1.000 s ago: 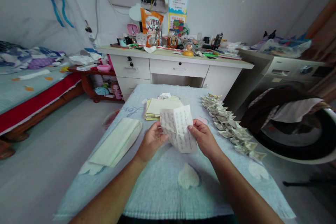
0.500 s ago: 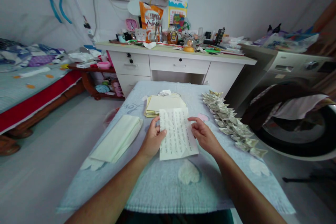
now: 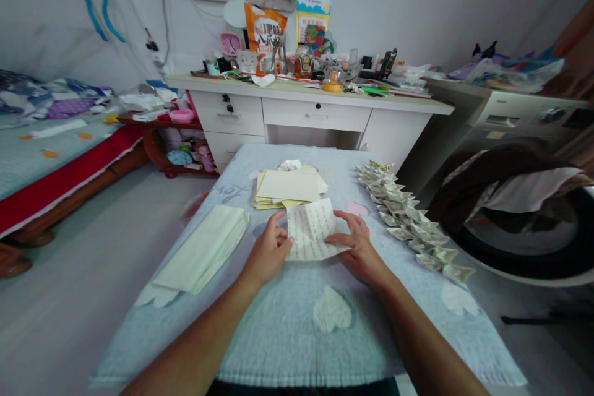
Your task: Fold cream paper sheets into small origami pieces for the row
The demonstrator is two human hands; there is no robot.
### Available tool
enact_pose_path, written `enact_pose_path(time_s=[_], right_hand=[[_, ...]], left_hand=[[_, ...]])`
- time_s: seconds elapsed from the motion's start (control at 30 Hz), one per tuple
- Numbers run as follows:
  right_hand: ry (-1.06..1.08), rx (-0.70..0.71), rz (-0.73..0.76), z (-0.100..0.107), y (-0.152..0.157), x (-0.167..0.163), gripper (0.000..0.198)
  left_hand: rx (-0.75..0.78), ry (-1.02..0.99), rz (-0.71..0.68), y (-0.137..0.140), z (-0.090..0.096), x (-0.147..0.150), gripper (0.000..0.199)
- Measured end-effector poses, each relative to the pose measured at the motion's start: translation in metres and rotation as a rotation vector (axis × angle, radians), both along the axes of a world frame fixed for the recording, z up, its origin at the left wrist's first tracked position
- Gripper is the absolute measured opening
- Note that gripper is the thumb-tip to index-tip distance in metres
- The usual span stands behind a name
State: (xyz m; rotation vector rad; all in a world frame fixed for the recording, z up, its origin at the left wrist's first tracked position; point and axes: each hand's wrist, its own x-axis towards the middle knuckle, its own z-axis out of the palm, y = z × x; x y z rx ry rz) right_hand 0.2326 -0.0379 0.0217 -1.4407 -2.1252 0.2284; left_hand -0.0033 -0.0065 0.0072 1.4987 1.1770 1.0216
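A sheet of paper covered in handwritten lines (image 3: 310, 232) is held between my two hands over the cloth-covered table (image 3: 278, 334). My left hand (image 3: 271, 244) pinches its left edge, thumb on the near face. My right hand (image 3: 357, 244) grips the right side, with the thumb lying across the writing. The sheet is slightly bent. Just behind it lies a stack of yellowish paper (image 3: 290, 185), topped by a crumpled white piece (image 3: 290, 165). To the left rests a folded pile of pale green paper (image 3: 204, 247).
Rows of folded paper shapes (image 3: 408, 216) run along the table's right side. Behind stands a white desk (image 3: 320, 105) crowded with small items. A washing machine (image 3: 520, 117) with its door open is at right, a bed (image 3: 60, 142) at left.
The sheet has tilted back, so it looks shorter, and its lower edge has come up. My right thumb has moved left onto its face. My left hand keeps its hold.
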Motion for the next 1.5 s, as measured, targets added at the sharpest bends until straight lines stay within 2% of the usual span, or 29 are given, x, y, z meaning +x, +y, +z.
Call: enact_pose_path(time_s=[0.07,0.1,0.17,0.23,0.3,0.4,0.47,0.5,0.57,0.67,0.77,0.87,0.93,1.03,1.17,1.27,1.5], right_hand=[[0.006,-0.035,-0.019,-0.002,0.0,0.002,0.033],[0.016,-0.05,-0.026,-0.004,0.001,0.003,0.032],[0.047,-0.074,-0.024,-0.005,0.001,0.005,0.027],[0.099,-0.091,0.007,-0.006,0.002,0.006,0.021],[0.162,-0.116,0.056,-0.007,0.004,0.007,0.017],[0.263,-0.172,0.084,-0.007,0.004,0.007,0.015],[0.344,-0.223,0.08,-0.007,0.004,0.006,0.014],[0.388,-0.251,0.08,-0.007,0.003,0.005,0.016],[0.463,-0.298,0.062,-0.006,0.001,0.003,0.025],[0.477,-0.337,-0.04,-0.006,0.0,-0.001,0.049],[0.365,-0.319,-0.141,-0.01,0.0,-0.003,0.076],[0.197,-0.225,-0.204,-0.014,0.001,-0.005,0.086],[0.109,-0.19,-0.232,-0.016,0.001,-0.006,0.087],[0.022,-0.165,-0.264,-0.016,0.0,-0.007,0.086],[-0.075,-0.112,-0.32,-0.017,-0.001,-0.008,0.083],[-0.115,-0.091,-0.343,-0.019,-0.001,-0.007,0.077],[-0.151,-0.057,-0.304,-0.016,0.008,-0.008,0.048]], left_hand=[[0.163,0.196,0.094,0.003,-0.001,-0.006,0.054],[0.224,0.255,0.094,0.004,0.0,-0.009,0.056],[0.281,0.336,0.016,0.004,0.003,-0.013,0.061],[0.301,0.381,-0.117,0.003,0.008,-0.014,0.066],[0.336,0.385,-0.232,0.0,0.011,-0.011,0.063],[0.339,0.38,-0.293,-0.003,0.012,-0.005,0.038],[0.275,0.346,-0.308,-0.004,0.011,-0.001,0.02],[0.236,0.311,-0.312,-0.004,0.01,0.0,0.017],[0.174,0.214,-0.293,-0.005,0.007,0.001,0.021],[0.139,0.109,-0.19,-0.007,0.004,0.002,0.041],[0.147,0.2,-0.098,-0.008,0.0,0.005,0.068],[0.266,0.359,-0.017,-0.008,-0.003,0.009,0.087],[0.402,0.434,0.026,-0.008,-0.004,0.011,0.088],[0.559,0.562,0.038,-0.009,-0.004,0.011,0.069],[0.619,0.678,-0.132,-0.009,-0.004,0.009,0.032],[0.583,0.65,-0.224,-0.009,-0.004,0.009,0.025],[0.533,0.615,-0.231,-0.004,0.0,0.014,0.014]])
